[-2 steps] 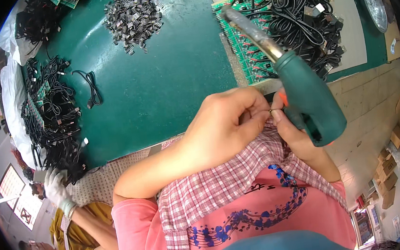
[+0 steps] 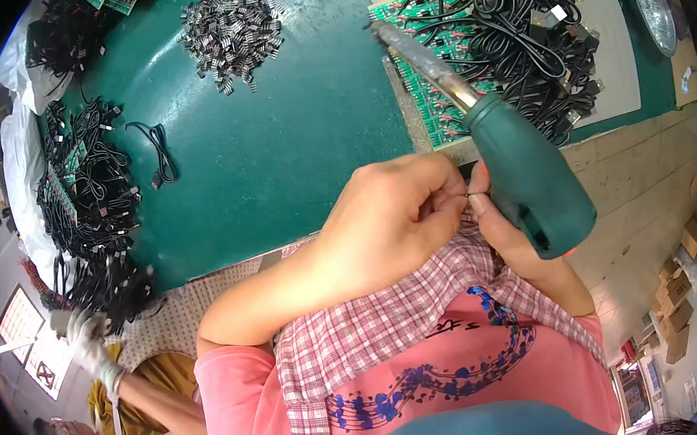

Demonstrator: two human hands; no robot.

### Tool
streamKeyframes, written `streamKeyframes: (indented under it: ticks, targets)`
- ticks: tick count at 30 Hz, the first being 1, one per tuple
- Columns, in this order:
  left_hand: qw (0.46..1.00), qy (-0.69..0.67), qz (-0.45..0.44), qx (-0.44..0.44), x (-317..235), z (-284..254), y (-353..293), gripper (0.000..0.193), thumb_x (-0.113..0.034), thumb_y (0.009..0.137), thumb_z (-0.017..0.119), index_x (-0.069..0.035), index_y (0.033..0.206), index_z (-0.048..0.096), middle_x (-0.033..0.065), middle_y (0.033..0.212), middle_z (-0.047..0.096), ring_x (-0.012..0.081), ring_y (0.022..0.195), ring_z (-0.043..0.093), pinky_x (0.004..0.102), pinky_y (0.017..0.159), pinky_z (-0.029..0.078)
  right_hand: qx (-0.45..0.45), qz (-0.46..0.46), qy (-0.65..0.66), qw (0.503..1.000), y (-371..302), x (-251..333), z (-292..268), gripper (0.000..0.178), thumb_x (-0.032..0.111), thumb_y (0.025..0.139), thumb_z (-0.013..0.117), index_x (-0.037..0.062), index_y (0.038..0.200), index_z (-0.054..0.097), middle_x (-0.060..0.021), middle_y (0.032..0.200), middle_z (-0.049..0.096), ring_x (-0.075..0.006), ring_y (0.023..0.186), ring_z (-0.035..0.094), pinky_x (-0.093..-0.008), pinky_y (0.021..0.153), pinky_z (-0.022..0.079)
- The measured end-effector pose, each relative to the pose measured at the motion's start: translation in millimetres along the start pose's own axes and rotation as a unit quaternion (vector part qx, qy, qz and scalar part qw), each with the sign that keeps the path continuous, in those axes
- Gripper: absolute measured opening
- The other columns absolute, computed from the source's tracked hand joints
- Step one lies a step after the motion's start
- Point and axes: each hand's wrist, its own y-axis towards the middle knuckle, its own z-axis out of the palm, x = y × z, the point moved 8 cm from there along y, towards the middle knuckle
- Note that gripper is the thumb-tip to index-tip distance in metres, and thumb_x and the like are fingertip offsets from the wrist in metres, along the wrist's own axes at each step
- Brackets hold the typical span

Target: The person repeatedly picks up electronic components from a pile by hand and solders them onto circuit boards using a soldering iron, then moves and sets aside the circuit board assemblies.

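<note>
A green-handled soldering iron with a long metal barrel lies over my right hand and slants up to the left. That hand is closed on it, and its handle hides several of the fingers. My right thumb and fingertip also meet the fingertips of my left hand in front of my checked apron. My left hand is closed in a pinch. A tiny thing between the fingertips is too small to name. The iron's tip overlaps the edge of a panel of green circuit boards with red wire ends.
Black cables with plugs are heaped over the boards at right. A pile of small metal-pinned parts sits at the far middle. More cables and a single coiled cable lie left. A co-worker's gloved hand is at lower left.
The soldering iron has swung a little left and down over my right hand. My pinching fingers have barely moved. The co-worker's gloved hand has shifted slightly down and left.
</note>
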Motion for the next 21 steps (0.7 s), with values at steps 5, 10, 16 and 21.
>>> streamKeyframes:
  ticks: [5, 10, 16, 21]
  targets:
    - [0.998, -0.041, 0.016, -0.037, 7, -10, 2, 0.003, 0.0, 0.083, 0.06, -0.001, 0.084, 0.058, 0.0, 0.076, 0.057, 0.0049, 0.066, 0.049, 0.0217, 0.058, 0.041, -0.002, 0.043, 0.024, 0.999, -3, -3, -8, 0.028, -0.002, 0.084, 0.06, -0.0012, 0.112, 0.053, -0.0048, 0.087, 0.057, -0.0094, 0.073, 0.054, -0.0237, 0.065, 0.045]
    - [0.966, -0.171, -0.12, -0.154, 43, -48, 14, 0.01, -0.013, 0.087, 0.059, -0.004, 0.083, 0.057, 0.0004, 0.059, 0.058, 0.0037, 0.046, 0.045, 0.0187, 0.043, 0.032, 0.052, 0.14, -0.002, 0.989, -48, -29, -12, 0.018, 0.01, 0.086, 0.062, -0.0001, 0.099, 0.055, -0.0053, 0.081, 0.058, -0.0097, 0.065, 0.051, -0.0243, 0.059, 0.044]
    - [0.966, -0.166, -0.111, -0.162, 44, -49, 19, 0.012, -0.015, 0.087, 0.059, -0.004, 0.083, 0.057, 0.0014, 0.059, 0.058, 0.0045, 0.046, 0.044, 0.0187, 0.043, 0.032, 0.067, 0.122, -0.075, 0.987, -62, -29, -10, 0.021, 0.012, 0.088, 0.062, 0.0046, 0.105, 0.051, -0.0072, 0.081, 0.058, -0.0119, 0.067, 0.052, -0.0266, 0.06, 0.045]
    - [0.965, -0.172, -0.119, -0.161, 44, -49, 18, 0.012, -0.014, 0.088, 0.058, -0.003, 0.084, 0.057, 0.0018, 0.059, 0.058, 0.0046, 0.046, 0.044, 0.0191, 0.044, 0.031, 0.051, 0.144, -0.087, 0.984, -71, -35, -10, 0.024, 0.013, 0.088, 0.062, 0.0058, 0.107, 0.05, -0.0087, 0.082, 0.058, -0.0124, 0.066, 0.051, -0.027, 0.061, 0.045]
